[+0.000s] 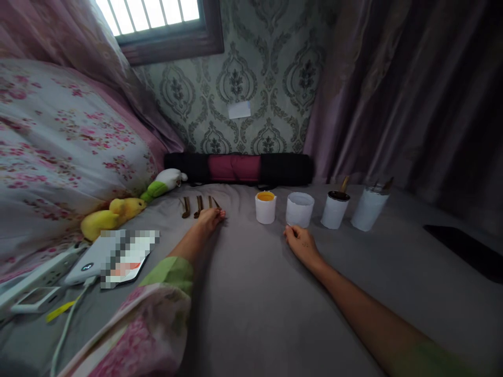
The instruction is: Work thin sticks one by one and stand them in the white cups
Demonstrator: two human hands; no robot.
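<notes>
My left hand (210, 220) is closed low over the rightmost of several groups of slim brown pieces. The brown tips (216, 202) show just past its fingers, and the palm hides the rest. Left of it lie two more brown groups (198, 205), with dark rounded lower ends. My right hand (302, 242) has curled fingers, its fingertips at the lower front of a wide white cup (299, 210). To that cup's left is a white cup with a yellow-orange inside (265, 210). On its right stand a dark-rimmed white cup (335, 212) and a taller white container (369, 209), brown ends sticking out of both.
Grey cloth (243, 303) covers the surface. A phone (131, 262), a power bank (94, 259), a power strip (43, 277) and soft toys (113, 212) are at left. A black-and-maroon roll (236, 168) lies along the wall. A dark flat object (466, 248) is far right.
</notes>
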